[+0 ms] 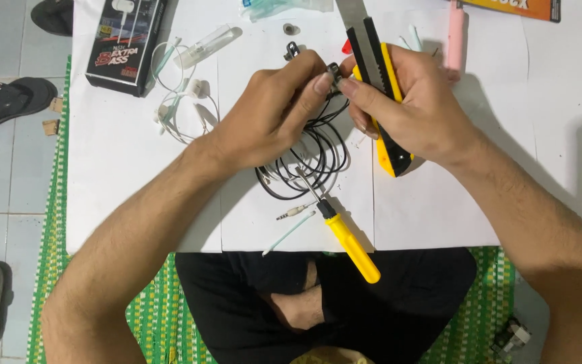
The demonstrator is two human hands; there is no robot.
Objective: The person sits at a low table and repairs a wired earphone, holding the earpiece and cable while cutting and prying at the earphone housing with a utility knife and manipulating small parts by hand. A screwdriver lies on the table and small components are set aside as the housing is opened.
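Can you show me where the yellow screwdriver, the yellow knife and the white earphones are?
yellow screwdriver (352, 247): head view, middle of its yellow handle.
yellow utility knife (391, 145): head view, yellow body below the right hand.
white earphones (196, 88): head view, on an earbud left of the left hand.

A small black earbud (333, 73) is pinched between the fingertips of both hands above the white surface (439, 216), its black cable (318, 152) trailing down into loose coils. A yellow-and-black utility knife (384, 111) (blade extended, pointing far) lies gripped in the right hand (405, 101).
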